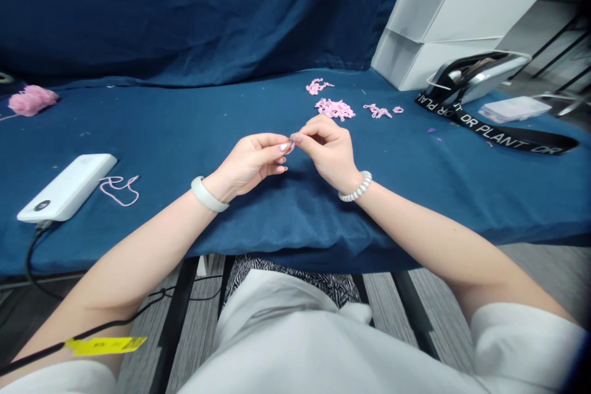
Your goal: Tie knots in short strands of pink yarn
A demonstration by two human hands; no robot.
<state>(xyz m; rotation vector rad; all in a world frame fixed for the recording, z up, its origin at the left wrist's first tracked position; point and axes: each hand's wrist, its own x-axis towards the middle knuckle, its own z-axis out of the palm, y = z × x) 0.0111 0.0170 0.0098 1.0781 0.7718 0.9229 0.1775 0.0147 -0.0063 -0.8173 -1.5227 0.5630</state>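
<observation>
My left hand [256, 163] and my right hand [329, 149] meet at their fingertips above the front part of the blue cloth [184, 117]. Thumb and forefinger are pinched together on each hand. Whatever lies between the tips is too small to make out. Just beyond my right hand sits a pile of pink yarn pieces [336, 109]. A smaller pink cluster [317, 86] lies behind that pile, and a few loose pink pieces [377, 111] are to its right. A pink strand [120, 189] curls on the cloth to the left of my left hand.
A white power bank [69, 188] with a black cable [32, 252] lies at left, and a pink yarn ball [32, 100] behind it. At right are white boxes [443, 24], a bag [480, 77] with a lettered black strap [498, 132], and a small plastic case [514, 109].
</observation>
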